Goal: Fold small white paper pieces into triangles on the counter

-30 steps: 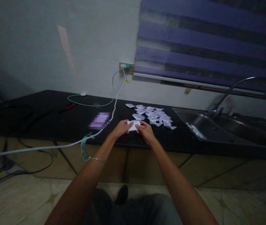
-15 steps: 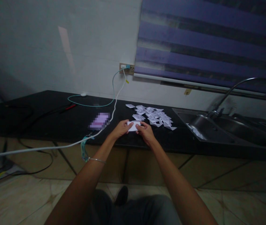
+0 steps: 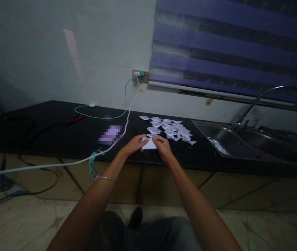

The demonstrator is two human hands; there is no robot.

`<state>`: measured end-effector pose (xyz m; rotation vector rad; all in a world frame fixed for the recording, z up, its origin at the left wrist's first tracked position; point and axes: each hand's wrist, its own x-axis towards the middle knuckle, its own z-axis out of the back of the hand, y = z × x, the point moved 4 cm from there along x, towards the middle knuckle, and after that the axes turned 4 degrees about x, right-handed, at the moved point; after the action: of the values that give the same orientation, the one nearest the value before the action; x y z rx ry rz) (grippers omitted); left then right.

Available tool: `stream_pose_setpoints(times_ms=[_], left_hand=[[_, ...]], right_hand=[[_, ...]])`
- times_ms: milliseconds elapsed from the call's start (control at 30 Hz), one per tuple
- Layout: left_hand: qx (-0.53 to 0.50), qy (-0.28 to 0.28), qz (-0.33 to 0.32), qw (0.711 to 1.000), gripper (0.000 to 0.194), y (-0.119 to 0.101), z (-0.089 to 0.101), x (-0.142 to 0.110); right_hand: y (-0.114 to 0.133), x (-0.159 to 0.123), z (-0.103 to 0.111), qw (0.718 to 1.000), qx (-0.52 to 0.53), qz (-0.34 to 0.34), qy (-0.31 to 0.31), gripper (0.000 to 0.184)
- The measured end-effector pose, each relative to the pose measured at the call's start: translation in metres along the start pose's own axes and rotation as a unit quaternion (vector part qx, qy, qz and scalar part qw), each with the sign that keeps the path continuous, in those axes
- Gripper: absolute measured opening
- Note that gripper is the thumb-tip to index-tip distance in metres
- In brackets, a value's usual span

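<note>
A white paper (image 3: 149,144) is held by both hands, low over the near part of the black counter (image 3: 198,157). By the left hand (image 3: 135,144) its left end is pinched: the hand is nearly closed, with the thumb laid on the upper face and the fingers bent behind and below. By the right hand (image 3: 163,146) the right end is gripped in the same way, the thumb being set near the top corner and the fingers curled in.

The paper is seen as a small, flat, plain rectangle with straight edges, its lower edge left uncovered towards the body. It is placed between the two hands, about level with the thumbs; whether the counter is touched by it cannot be told.

Just beyond the fingers, many white folded pieces (image 3: 171,128) with pointed ends are spread in a loose, overlapping heap, and one is set a little apart at the far left.

To the left of the hands, a pink item (image 3: 110,135), blurred by pixels, is crossed at its edge by a white cable (image 3: 67,163), which is plugged into the outlet (image 3: 145,78). On the right, a metal sink (image 3: 242,148) is fitted with a curved tap (image 3: 258,97).
</note>
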<state>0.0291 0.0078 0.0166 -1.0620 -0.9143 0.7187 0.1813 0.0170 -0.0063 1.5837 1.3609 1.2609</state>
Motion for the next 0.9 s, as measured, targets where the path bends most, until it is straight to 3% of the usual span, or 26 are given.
stream_pose_setpoints(times_ms=[200,600,800,900], left_hand=[[-0.007,0.003,0.003,1.000,0.045,-0.001,0.000,-0.001],[-0.060,-0.015,0.047,0.997,0.039,0.012,0.005,0.004],[-0.022,-0.031,0.037,0.999,0.043,0.007,0.006,0.002],[0.025,0.004,0.031,0.999,0.052,0.002,0.000,0.001]], right_hand=[[0.000,-0.001,-0.001,1.000,0.007,-0.014,-0.010,0.033],[-0.005,0.004,0.008,0.998,-0.003,0.027,-0.065,0.033],[-0.003,0.002,0.007,0.997,0.004,0.024,-0.067,0.032],[-0.005,0.002,0.007,0.996,0.051,0.012,-0.074,0.033]])
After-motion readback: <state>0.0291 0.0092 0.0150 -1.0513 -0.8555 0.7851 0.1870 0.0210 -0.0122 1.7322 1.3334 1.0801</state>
